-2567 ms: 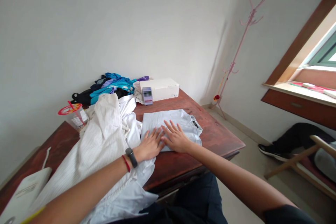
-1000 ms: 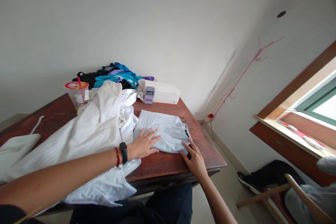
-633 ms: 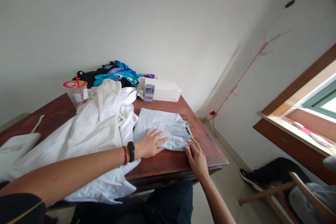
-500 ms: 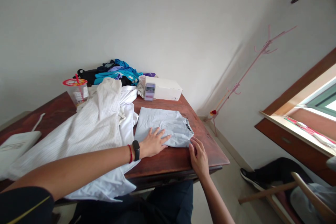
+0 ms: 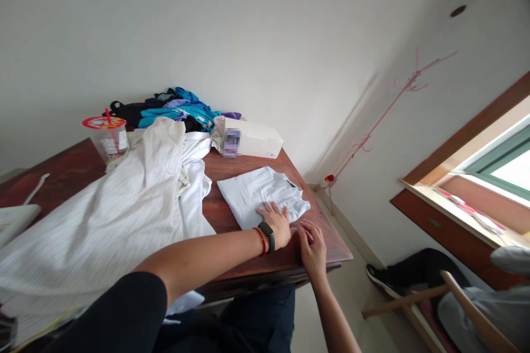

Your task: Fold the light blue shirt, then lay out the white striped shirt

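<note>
A pale blue-grey shirt [image 5: 252,190] lies folded on the dark red wooden table [image 5: 219,161], turned at an angle, with its collar and dark label at the upper right. My left hand [image 5: 276,223] rests on the lower right part of the shirt, open, fingers spread. A dark band and a red cord circle that wrist. Close beside its thumb, my right hand [image 5: 313,245] is at the table just below the shirt's corner. Its fingers are loosely bent, and I see nothing held in them.
White striped clothing [image 5: 136,193] covers the table's left side. Behind it stand a plastic cup [image 5: 108,140] with a red straw, a heap of coloured clothes [image 5: 178,113] and a white box [image 5: 259,140]. A pink coat rack [image 5: 383,110] and a wooden chair [image 5: 464,309] are right.
The folded shirt has turned on the table, its collar end now pointing farther back. My left hand has slid right across it, closer to my right hand. The view has shifted slightly.
</note>
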Tool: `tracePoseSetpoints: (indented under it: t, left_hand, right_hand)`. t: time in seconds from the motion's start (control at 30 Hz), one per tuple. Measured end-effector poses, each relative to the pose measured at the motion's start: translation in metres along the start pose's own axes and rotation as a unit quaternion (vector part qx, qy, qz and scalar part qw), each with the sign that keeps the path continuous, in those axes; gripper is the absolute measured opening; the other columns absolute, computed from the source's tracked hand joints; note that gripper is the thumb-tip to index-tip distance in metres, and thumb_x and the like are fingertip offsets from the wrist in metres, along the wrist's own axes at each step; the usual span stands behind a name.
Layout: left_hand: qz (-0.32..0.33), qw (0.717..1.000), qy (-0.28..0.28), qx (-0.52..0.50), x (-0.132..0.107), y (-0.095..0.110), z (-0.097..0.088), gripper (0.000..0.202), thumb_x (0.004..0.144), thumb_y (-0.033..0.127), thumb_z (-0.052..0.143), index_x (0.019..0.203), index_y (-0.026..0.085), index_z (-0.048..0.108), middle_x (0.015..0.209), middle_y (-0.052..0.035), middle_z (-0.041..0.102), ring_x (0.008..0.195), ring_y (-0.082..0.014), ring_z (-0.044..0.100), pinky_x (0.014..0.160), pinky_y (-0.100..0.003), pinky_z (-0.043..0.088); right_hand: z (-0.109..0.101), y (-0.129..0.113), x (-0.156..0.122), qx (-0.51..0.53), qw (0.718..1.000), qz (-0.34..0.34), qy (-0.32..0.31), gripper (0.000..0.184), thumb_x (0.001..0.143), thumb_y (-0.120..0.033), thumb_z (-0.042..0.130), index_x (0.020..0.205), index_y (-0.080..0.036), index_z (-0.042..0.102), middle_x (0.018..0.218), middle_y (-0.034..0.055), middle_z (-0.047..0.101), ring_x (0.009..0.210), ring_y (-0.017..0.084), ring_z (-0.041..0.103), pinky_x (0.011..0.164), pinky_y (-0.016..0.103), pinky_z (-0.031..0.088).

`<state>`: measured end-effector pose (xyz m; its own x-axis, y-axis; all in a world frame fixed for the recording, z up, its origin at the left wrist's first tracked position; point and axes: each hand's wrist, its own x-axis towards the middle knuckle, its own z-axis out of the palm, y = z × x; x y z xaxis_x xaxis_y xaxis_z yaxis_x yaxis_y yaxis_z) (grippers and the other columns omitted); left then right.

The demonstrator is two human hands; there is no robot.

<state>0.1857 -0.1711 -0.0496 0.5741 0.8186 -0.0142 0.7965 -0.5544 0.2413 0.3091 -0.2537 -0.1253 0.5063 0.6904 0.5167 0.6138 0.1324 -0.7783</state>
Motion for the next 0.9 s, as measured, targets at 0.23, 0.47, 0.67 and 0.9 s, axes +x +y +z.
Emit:
tracePoseSetpoints:
  t: [0.23,0.47,0.67,0.9]
  left_hand:
    - [0.078,0.993,0.002,-0.093,0.023,-0.060,-0.052,0.059,0.102,0.062,0.038,0.120,0.019,0.074,0.112,-0.0204,0.075,0.109,-0.0388,0.070,0.091,-0.048,0.054]
    - [0.027,0.994,0.068,-0.078,0.068,-0.190,-0.077,0.037,0.096,0.033,0.060,0.127,0.015,0.067,0.135,-0.0187,0.067,0.130,-0.0348,0.059,0.110,-0.044,0.044]
    - [0.012,0.989,0.053,-0.136,0.074,-0.233,-0.063,0.041,0.092,0.032,0.063,0.130,0.017,0.067,0.130,-0.0126,0.071,0.120,-0.0260,0.068,0.101,-0.031,0.050]
    - [-0.032,0.974,-0.019,-0.222,0.067,-0.232,-0.070,0.037,0.085,0.032,0.071,0.118,0.016,0.071,0.116,-0.0133,0.075,0.111,-0.0291,0.069,0.095,-0.033,0.053]
  right_hand:
    - [-0.002,-0.002,0.002,-0.013,1.000,0.011,-0.010,0.033,0.095,-0.048,0.058,0.103,-0.020,0.072,0.114,0.0129,0.071,0.110,0.028,0.066,0.098,0.044,0.053]
    - [-0.005,-0.011,0.013,-0.012,0.991,0.116,-0.065,0.044,0.090,-0.057,0.059,0.103,-0.018,0.075,0.101,0.0105,0.078,0.095,0.029,0.071,0.088,0.038,0.053]
    - [-0.001,-0.003,0.039,0.036,0.978,0.171,-0.116,0.057,0.079,-0.066,0.069,0.103,-0.015,0.076,0.083,0.0089,0.076,0.076,0.026,0.069,0.073,0.036,0.055]
    - [-0.001,0.001,0.058,0.063,0.953,0.281,-0.089,0.080,0.067,-0.058,0.082,0.130,-0.013,0.063,0.085,0.0065,0.076,0.066,0.020,0.069,0.053,0.026,0.048]
